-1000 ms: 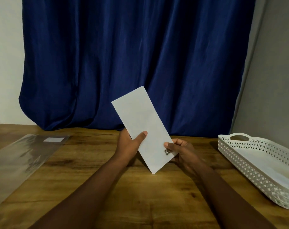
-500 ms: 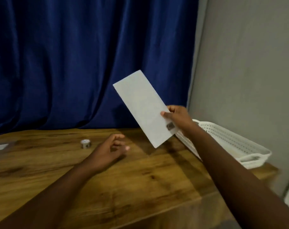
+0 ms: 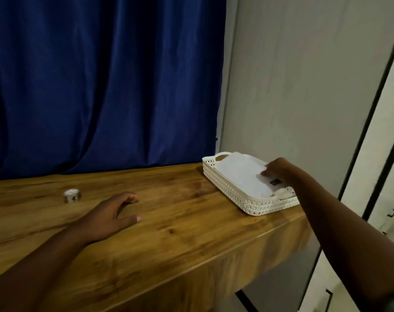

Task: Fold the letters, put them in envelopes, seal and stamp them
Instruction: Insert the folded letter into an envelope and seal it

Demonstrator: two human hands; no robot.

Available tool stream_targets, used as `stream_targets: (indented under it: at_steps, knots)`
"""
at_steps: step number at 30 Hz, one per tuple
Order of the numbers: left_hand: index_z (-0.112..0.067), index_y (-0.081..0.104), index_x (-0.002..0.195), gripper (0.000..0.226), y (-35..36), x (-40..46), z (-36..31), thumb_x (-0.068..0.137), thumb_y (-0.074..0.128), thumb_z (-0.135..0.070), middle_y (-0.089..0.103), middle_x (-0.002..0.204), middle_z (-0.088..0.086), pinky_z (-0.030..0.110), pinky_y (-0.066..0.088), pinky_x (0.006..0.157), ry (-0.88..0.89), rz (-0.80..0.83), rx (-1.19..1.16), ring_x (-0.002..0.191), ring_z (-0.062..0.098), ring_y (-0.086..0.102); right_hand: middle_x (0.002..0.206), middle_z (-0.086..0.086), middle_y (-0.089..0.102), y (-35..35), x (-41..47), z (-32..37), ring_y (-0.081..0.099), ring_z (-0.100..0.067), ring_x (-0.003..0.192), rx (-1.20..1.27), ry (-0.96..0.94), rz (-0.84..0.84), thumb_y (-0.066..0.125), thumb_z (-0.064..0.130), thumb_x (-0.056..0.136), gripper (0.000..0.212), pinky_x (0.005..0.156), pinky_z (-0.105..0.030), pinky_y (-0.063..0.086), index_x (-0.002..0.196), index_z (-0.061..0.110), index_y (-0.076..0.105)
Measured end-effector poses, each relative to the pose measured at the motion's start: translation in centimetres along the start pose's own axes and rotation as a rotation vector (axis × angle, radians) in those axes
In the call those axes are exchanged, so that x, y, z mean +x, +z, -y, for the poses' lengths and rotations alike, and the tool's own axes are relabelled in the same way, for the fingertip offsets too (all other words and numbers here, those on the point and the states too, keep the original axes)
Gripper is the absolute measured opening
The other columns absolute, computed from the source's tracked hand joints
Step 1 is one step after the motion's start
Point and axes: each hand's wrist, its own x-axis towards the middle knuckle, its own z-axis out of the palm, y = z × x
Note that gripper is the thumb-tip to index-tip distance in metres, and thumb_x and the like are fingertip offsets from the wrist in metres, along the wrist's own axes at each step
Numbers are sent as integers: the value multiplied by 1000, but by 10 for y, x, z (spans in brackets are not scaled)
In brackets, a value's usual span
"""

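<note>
Right hand: the right hand (image 3: pixel 278 170) reached over the white basket (image 3: pixel 227 188) at the table's right end, its fingers curled onto the near end of the white envelope (image 3: pixel 241 174), pinching it by the corner that bore the stamp (image 3: pixel 274 182).
Envelope: it lay inside the basket, slanting along the basket's length, its far end close to the handle cut-out at the back rim; whether it rested flat on what was under it or was held a little above could not be told (the picture was slightly blurred here).
Stamp: a small dark square on the envelope's near corner, just below the right hand's fingers.
Basket: a shallow white lattice tray standing on the wooden table (image 3: pixel 180 221) near its right edge, with more white paper showing under the envelope at the near end.
Left hand: the left hand (image 3: pixel 115 212) lay over the middle of the table with fingers loosely spread and relaxed, grasping nothing, thumb pointing right.
Roll: a small roll of stamps or tape (image 3: pixel 71 195) (which of the two was unclear) stood on the table to the left of the left hand, apart from it.
Backdrop: a dark blue curtain (image 3: pixel 101 86) hung behind the table, with a grey wall (image 3: pixel 304 86) to its right.
</note>
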Motion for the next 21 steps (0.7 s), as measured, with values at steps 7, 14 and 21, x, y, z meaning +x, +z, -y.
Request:
stream_targets:
  at_steps: [7,14,21]
  knots:
    - [-38,60,131,52,0,0,4,85,81,-47,59,136,-23,13,42,101,9,-4,15,125,-10,54,125,-20,62,7,-16,21,62,-36,112,-120,-151,95,79,27,92,59,94,-40,51,135,-6,55]
    - [-37,62,131,47,-9,-4,-3,88,81,-39,60,136,-17,32,48,109,9,-77,75,129,4,55,153,-12,53,72,-76,102,53,-30,138,-42,-617,18,74,35,95,64,112,-38,42,151,14,50]
    - [-37,60,133,49,-45,-15,-1,86,74,-38,54,132,-6,43,44,106,-110,-431,320,126,18,47,156,-8,51,231,-149,152,52,-26,137,-218,-801,497,65,64,90,83,113,-34,41,156,18,42]
